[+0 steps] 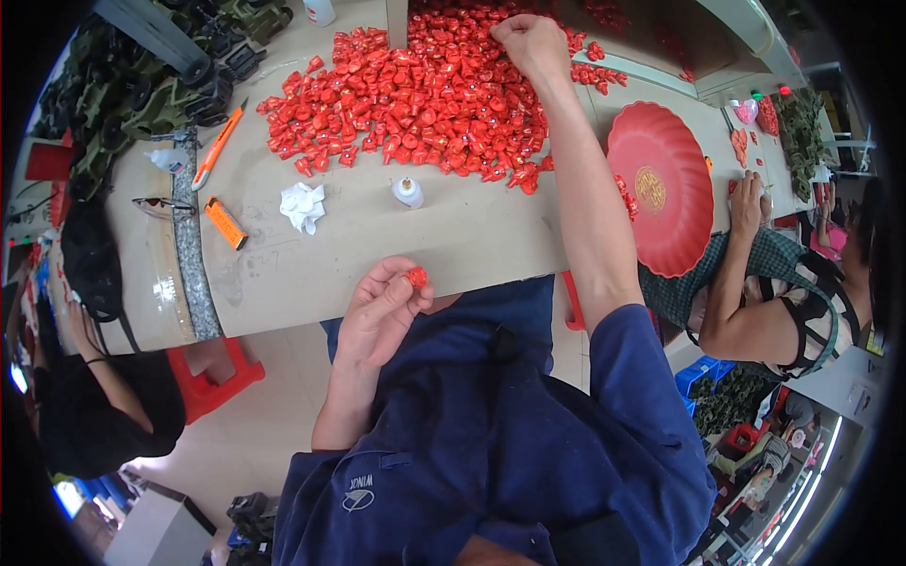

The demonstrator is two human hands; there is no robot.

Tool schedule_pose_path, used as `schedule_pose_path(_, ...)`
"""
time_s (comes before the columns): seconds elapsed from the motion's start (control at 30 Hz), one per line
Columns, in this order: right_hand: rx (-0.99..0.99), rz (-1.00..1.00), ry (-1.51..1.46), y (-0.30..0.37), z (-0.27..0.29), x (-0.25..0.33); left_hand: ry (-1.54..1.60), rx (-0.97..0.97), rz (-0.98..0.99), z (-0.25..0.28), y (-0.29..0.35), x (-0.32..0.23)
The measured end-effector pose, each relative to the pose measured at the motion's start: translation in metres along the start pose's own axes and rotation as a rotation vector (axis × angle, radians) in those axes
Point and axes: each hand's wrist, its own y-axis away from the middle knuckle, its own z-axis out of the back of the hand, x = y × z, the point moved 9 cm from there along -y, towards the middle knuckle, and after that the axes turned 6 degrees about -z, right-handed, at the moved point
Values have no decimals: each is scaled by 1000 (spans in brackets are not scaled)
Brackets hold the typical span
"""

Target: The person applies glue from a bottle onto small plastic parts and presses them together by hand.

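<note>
My left hand point(385, 311) is closed near the table's front edge, pinching a small red plastic part point(416, 276) between thumb and fingertips. My right arm stretches to the far side of the table. There my right hand point(533, 45) has its fingers pressed together at the edge of a big pile of similar red parts point(425, 104); whether it grips one is hidden. A small white bottle with a narrow tip point(408, 193) stands between the pile and my left hand. Beside it lies a crumpled white tissue point(303, 207).
An orange utility knife point(219, 146), an orange blade case point(226, 224) and glasses point(162, 204) lie to the left. A red scalloped tray point(675, 151) sits right of my forearm. Co-workers sit on both sides; a person's hand point(748, 201) rests on the right table. Green parts point(160, 118) are heaped far left.
</note>
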Motion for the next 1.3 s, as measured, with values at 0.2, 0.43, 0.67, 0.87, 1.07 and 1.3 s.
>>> schedule_pose_path(0.2, 348, -3, -775, 69, 33, 10, -20, -5, 1, 0, -1, 1)
schedule_pose_path(0.43, 594, -248, -1139, 187, 20, -16, -195, -25, -34, -15, -12, 8)
schedule_pose_path(0.67, 617, -296, -1182, 212, 7, -23, -383, -166, -156, -12, -21, 11)
schedule_pose_path(0.87, 682, -259, -1200, 234, 2, -12, -469, -185, -236, -13, -18, 6)
schedule_pose_path(1.07, 384, -298, -1321, 214, -2, -29, -351, -201, -415, -10, -24, 0)
schedule_pose_path(1.3, 407, -112, -907, 193, 38, -47, -347, -185, -413, -1, -13, -13)
